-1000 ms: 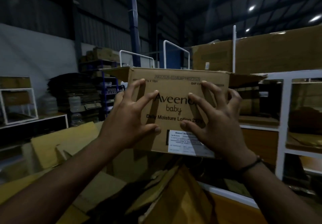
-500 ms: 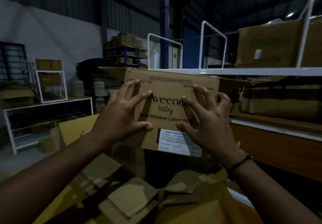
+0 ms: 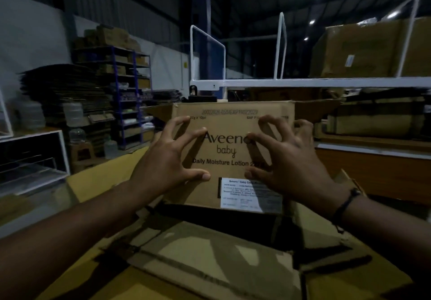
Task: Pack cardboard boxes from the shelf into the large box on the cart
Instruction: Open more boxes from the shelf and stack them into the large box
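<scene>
A brown cardboard box [image 3: 229, 152] printed "Aveeno baby Daily Moisture Lotion", with a white label low on its near face, hangs in mid-view with its top flaps open. My left hand [image 3: 168, 162] grips its left part with curled, spread fingers. My right hand [image 3: 286, 164] grips the right part the same way, its outer fingers reaching round the box's right edge. Below lies the large open box [image 3: 100, 178] with yellowish flaps. Inside it sits another cardboard box [image 3: 210, 255] with its flaps closed.
A white metal shelf [image 3: 326, 82] runs along the right, with big cartons above [image 3: 373, 47] and bundles below. At left stand stacked flat cardboard [image 3: 65, 89], a blue rack with small boxes [image 3: 126, 85] and a low white frame [image 3: 35, 157].
The view has swung left, so the white shelf now lies further right. The Aveeno box, still in both hands, hangs over the opening of the large box.
</scene>
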### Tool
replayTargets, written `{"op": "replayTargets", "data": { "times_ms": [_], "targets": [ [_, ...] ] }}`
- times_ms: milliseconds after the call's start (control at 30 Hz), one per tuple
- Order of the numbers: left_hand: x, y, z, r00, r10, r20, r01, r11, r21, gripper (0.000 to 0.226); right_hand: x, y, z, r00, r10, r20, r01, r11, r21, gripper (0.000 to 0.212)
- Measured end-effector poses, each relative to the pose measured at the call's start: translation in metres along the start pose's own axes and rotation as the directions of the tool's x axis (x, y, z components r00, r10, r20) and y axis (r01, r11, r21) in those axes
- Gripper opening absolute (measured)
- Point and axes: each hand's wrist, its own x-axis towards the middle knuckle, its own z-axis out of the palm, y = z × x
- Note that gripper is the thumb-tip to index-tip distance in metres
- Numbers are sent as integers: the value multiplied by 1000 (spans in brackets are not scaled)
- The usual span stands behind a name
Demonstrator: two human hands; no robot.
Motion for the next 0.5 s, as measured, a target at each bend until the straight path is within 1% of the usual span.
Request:
{"op": "replayTargets", "data": {
  "times_ms": [167, 267, 400, 500],
  "targets": [
    [-12, -32, 21, 997, 41, 64, -38, 998, -50, 107, -18, -29, 25, 997, 57, 58, -52, 995, -88, 83],
    [-23, -38, 33, 997, 54, 57, -49, 996, -80, 105, -26, -37, 29, 992, 94, 81, -83, 987, -135, 89],
    [-32, -43, 43, 994, 112, 4, -111, 988, -108, 102, -41, -46, 36, 992, 129, 8, -126, 979, -160, 93],
    [-34, -46, 50, 988, 151, -34, -153, 982, -111, 101, -52, -47, 43, 985, 159, -72, -168, 975, -144, 89]
  ]
}}
